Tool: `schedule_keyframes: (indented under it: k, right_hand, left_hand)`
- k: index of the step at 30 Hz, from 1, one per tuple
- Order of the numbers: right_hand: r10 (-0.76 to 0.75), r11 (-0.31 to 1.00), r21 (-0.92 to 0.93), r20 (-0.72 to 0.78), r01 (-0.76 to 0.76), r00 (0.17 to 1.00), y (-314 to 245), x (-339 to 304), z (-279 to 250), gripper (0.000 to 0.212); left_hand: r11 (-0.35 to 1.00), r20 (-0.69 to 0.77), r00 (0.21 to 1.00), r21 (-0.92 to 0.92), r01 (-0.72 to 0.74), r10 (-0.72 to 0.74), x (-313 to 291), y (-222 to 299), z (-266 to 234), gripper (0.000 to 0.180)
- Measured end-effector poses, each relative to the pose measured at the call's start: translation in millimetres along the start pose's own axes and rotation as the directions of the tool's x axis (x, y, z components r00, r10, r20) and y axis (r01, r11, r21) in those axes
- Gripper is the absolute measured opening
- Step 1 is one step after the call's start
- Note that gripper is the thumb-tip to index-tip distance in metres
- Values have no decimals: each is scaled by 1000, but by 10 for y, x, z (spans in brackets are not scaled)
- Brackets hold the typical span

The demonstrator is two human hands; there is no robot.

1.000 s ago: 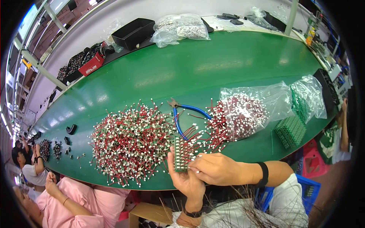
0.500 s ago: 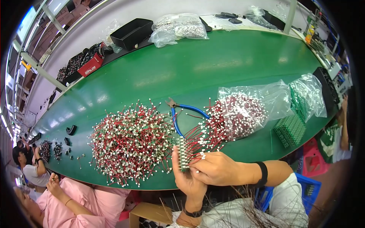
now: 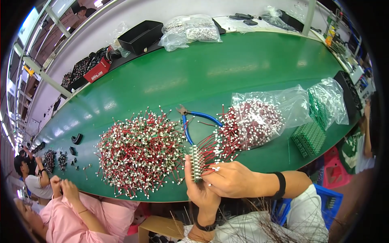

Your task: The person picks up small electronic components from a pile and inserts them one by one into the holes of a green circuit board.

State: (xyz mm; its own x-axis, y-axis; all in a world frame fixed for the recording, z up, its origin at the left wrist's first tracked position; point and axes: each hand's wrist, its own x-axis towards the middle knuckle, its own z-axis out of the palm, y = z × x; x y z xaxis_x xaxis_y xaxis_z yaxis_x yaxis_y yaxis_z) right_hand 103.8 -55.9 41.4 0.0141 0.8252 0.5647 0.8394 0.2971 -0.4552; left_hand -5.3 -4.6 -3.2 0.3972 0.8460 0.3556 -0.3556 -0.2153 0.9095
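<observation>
My left hand [image 3: 199, 196] holds a narrow green circuit-board strip [image 3: 195, 163] upright near the table's front edge, its index finger stretched along the left side. Small white connectors line the strip, and red wires run off its right side. At the strip's lower right, my right hand [image 3: 234, 179] pinches a red wire lead with a white connector [image 3: 215, 169] showing above the fingers. The fingertips partly hide the wire's end. Just beyond the strip lie blue-handled cutting pliers [image 3: 208, 116]. A loose pile of red wire leads [image 3: 231, 135] spreads from a clear plastic bag [image 3: 291, 106].
Left of my hands is a big heap of wired boards [image 3: 139, 154]. Green board panels [image 3: 309, 139] are stacked at the right. A black tray [image 3: 141, 35] and filled bags [image 3: 192, 28] stand along the back. A co-worker in pink [image 3: 91, 210] sits at the left.
Both my hands stay nearly in place at the strip, with only slight finger movement. The co-worker in pink has brought both hands together, higher and nearer the table.
</observation>
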Motion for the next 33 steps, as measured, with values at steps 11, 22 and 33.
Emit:
schedule_keyframes:
  k: [11,22,33]
  right_hand:
    - [23,999,-39,66,-21,998,-39,-10,-13,16]
    - [18,1000,-13,49,-18,999,19,-4,-18,11]
    - [60,998,35,18,-60,998,22,-42,72,19]
  left_hand:
    - [999,18,1000,32,-17,17,1,-1,-3,64]
    - [999,-8,999,-27,43,-43,-5,11,5,60]
    - [997,28,999,71,-19,17,15,15,-10,54]
